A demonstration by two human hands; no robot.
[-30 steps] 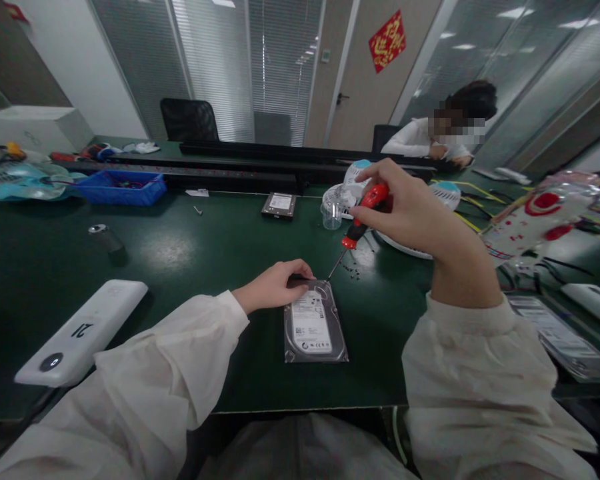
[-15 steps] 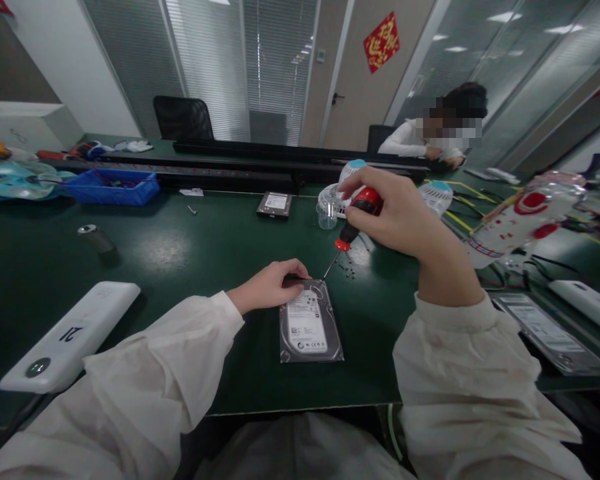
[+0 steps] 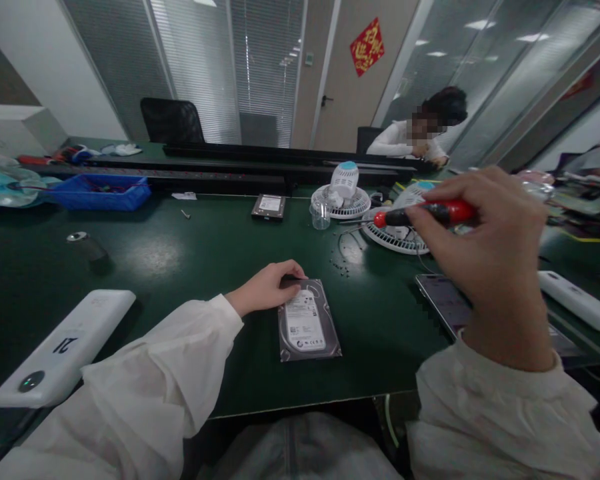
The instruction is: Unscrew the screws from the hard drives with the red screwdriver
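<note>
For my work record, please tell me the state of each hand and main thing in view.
Nearer hard drive: flat, label up
Left hand: touching nearer hard drive
Right hand: gripping the screwdriver
Screwdriver: touching neither hard drive
Farther hard drive: flat, label up
Small dark parts: loose, scattered
Power bank: green light on
Blue tray: wires inside

Fans (image 3: 345, 179) stand beyond free tabletop (image 3: 380, 327) beside held drive (image 3: 307, 321).
</note>
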